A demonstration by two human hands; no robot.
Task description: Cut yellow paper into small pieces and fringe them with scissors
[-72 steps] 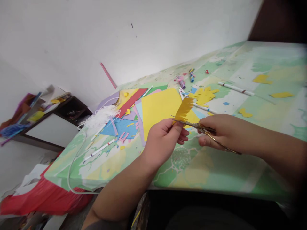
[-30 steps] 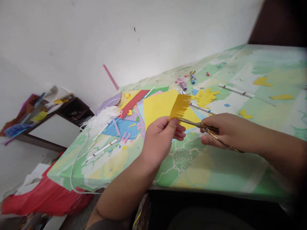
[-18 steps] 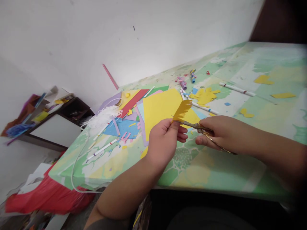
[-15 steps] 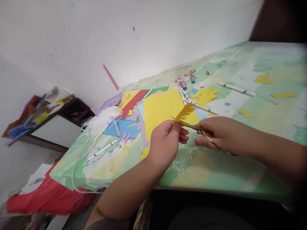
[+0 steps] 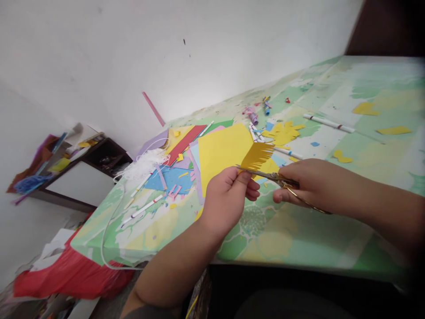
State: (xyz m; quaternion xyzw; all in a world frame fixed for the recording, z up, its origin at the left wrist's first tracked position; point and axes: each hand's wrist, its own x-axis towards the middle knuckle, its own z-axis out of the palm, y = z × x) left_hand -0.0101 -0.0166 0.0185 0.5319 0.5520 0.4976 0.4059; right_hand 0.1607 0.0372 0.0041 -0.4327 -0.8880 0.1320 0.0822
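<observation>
My left hand (image 5: 229,195) pinches the lower edge of a small dark-yellow paper piece (image 5: 257,156) whose far edge is cut into a fringe. My right hand (image 5: 307,186) is closed around gold-handled scissors (image 5: 275,177), their blades pointing left and meeting the paper just above my left thumb. Both hands hover over the front of a table with a green and yellow patterned cover (image 5: 282,239).
A large yellow sheet (image 5: 222,148) lies on a pile of coloured paper, with white string (image 5: 142,161), markers (image 5: 327,122), a yellow cut-out (image 5: 282,131) and scraps around. A white wall runs behind. A dark shelf (image 5: 79,173) with clutter stands left, red plastic (image 5: 66,274) below.
The fringed paper has tilted back and forth in my left hand while the scissors stayed at its base; it now lies flatter, with the fringe turned rightward. The view shifted slightly.
</observation>
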